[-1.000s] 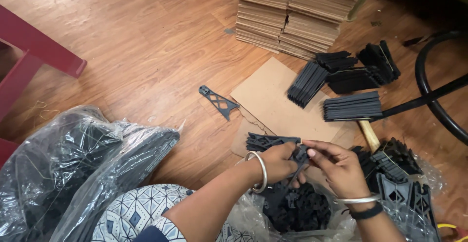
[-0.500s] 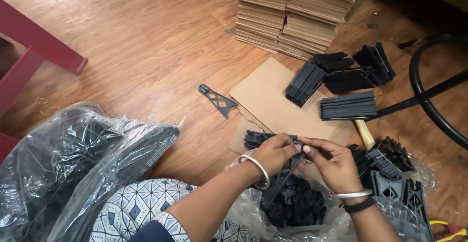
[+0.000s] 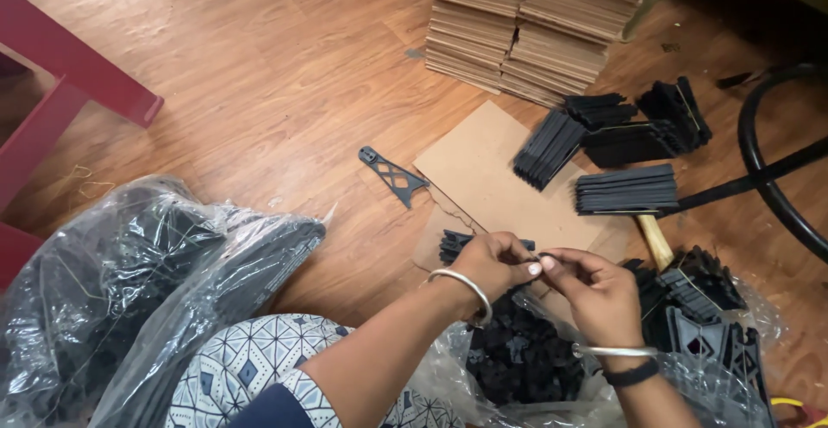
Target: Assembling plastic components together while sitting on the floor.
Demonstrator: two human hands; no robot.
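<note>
1. Both hands have drawn in closer together since half a second ago, and the black part that hung below them then is no longer visible under the fingers.
2. I see the left hand point(image 3: 492, 264) closed into a loose fist, thumb and forefinger pinched at its right edge.
3. I see the right hand point(image 3: 595, 290) meeting it, its fingertips point(image 3: 548, 263) pressed against those of the left hand; whatever is pinched between them is too small for me to make out.
4. Just behind the left hand lies a small bundle of black plastic strips point(image 3: 455, 243), resting on the edge of a flat cardboard sheet point(image 3: 496, 178).
5. Below the hands sits an open clear plastic bag point(image 3: 448, 368) filled with black plastic parts point(image 3: 522, 359).
6. A single black lattice bracket point(image 3: 392, 174) lies on the wooden floor point(image 3: 259, 74), left of the cardboard.
7. Stacks of black strips point(image 3: 625, 188) lie beyond the cardboard, with piles of folded cardboard point(image 3: 526, 27) farther back.
8. Another bag of black parts point(image 3: 129, 281) sits at my left.
</note>
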